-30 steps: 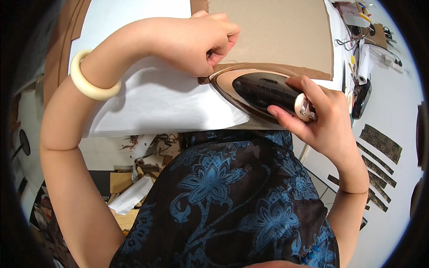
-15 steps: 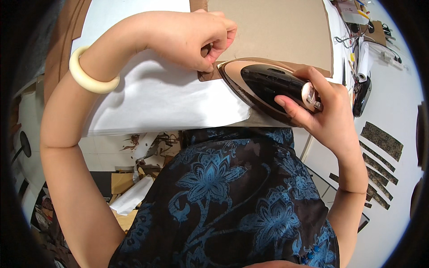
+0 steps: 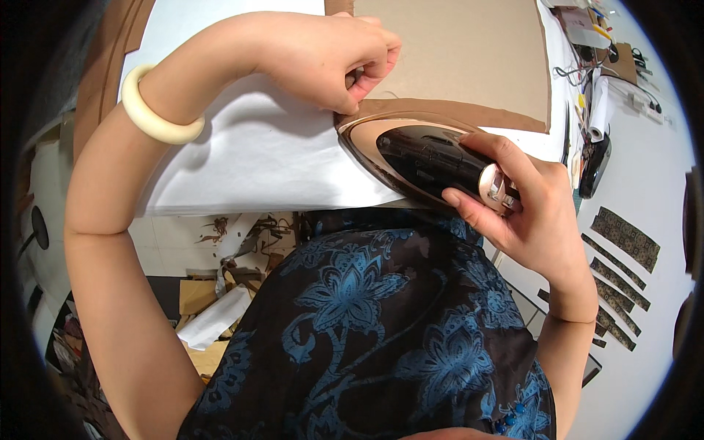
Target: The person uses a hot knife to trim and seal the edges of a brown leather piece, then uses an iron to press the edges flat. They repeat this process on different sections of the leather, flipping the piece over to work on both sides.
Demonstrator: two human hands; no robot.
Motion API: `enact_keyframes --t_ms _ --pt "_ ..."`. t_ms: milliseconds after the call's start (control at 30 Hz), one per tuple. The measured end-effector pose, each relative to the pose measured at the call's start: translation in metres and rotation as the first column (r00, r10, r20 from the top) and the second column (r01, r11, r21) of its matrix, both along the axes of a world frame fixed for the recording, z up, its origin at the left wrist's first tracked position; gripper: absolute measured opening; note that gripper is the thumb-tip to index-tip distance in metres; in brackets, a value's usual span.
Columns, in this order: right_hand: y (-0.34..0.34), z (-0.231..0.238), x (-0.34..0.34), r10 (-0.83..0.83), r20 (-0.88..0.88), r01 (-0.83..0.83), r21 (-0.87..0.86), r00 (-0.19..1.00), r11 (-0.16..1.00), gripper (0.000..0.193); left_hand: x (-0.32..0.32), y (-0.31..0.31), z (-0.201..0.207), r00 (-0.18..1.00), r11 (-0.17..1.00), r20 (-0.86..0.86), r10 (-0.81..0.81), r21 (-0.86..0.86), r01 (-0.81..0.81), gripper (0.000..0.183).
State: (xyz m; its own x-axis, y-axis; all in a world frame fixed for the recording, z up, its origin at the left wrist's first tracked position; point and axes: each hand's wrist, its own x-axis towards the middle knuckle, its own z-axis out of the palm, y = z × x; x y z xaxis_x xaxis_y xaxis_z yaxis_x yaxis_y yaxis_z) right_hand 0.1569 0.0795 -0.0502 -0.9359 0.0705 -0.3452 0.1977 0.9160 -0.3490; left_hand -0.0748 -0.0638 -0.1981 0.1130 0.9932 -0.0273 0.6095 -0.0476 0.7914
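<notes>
My right hand [image 3: 522, 204] grips the handle of a rose-gold and black clothes iron [image 3: 411, 158], which rests flat on a white padded ironing surface [image 3: 249, 158]. My left hand [image 3: 330, 55], with a cream bangle [image 3: 150, 110] on its wrist, pinches the corner of a brown fabric strip [image 3: 469, 114] right beside the iron's tip. The strip runs along the near edge of a tan cardboard sheet [image 3: 455, 48].
Patterned dark fabric strips [image 3: 623, 257] lie on the white floor at right. Tools, cables and a paper roll [image 3: 598, 103] crowd the table's right edge. Paper and cardboard scraps [image 3: 213, 308] sit on the floor below the table. My dark blue floral dress fills the foreground.
The iron slid back toward me and lower on the strip after pushing up and right. My left hand stayed pinching the strip's corner, shifting slightly right.
</notes>
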Motion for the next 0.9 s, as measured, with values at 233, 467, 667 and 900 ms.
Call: enact_keyframes --t_ms 233,467,667,900 --pt "-0.008 -0.001 -0.001 -0.024 0.007 0.024 0.008 1.0 1.0 0.044 0.0 0.001 -0.002 0.999 0.997 0.013 -0.037 0.068 0.036 0.023" --pt "-0.01 -0.003 -0.003 -0.024 0.004 0.024 0.047 1.0 0.999 0.042 0.0 0.007 -0.002 1.0 0.997 -0.01 0.027 -0.075 -0.028 0.019" --pt "-0.015 -0.004 -0.005 -0.081 0.044 0.079 0.047 0.996 0.996 0.04 -0.001 0.006 -0.006 0.999 0.995 -0.028 -0.019 0.094 0.022 0.017" --pt "-0.016 -0.005 -0.007 -0.1 0.056 0.097 0.058 0.993 0.994 0.039 -0.007 0.009 -0.004 0.994 0.998 0.085 -0.065 0.027 0.063 0.014"
